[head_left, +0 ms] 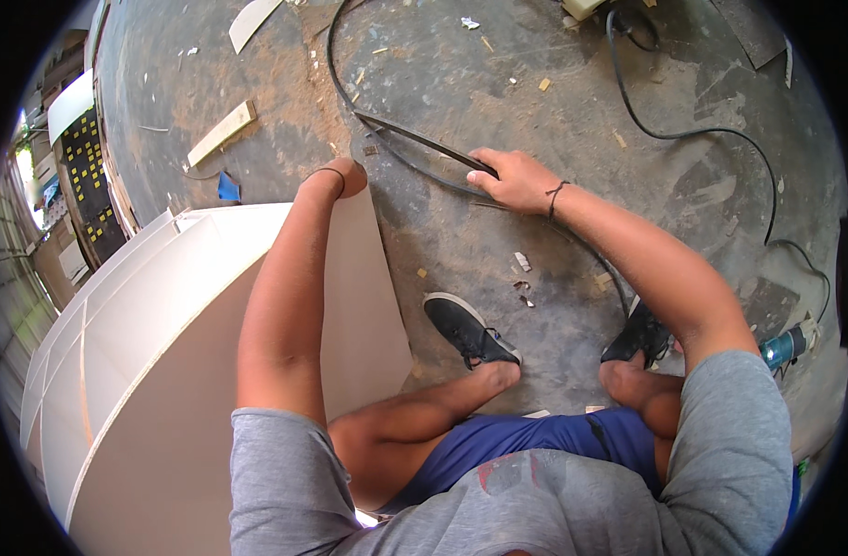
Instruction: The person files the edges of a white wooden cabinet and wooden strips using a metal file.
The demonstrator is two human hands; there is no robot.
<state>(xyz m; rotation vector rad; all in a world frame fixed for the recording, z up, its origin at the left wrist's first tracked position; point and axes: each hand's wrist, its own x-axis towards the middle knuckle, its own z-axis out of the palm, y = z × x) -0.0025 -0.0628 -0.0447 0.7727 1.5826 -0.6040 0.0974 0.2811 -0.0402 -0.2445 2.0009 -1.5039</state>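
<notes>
My right hand (516, 181) is closed round one end of a long, thin, dark strip (414, 136); the strip points to the far left, and its exact kind does not show. My left hand (351, 176) is at the far corner of a large pale panel structure (354, 269), with its fingers hidden from view. This structure has curved edges and thin ribs, and stands to my left. A black cable (332, 56) curves along the floor, passing close to the strip and my right hand.
A pale wood offcut (222, 132) and a blue scrap (228, 186) lie beyond the structure. Sawdust and small chips dot the grey floor. Another black cable (697, 135) loops down the right side towards a teal power tool (785, 348). My shoes (465, 329) are on the floor.
</notes>
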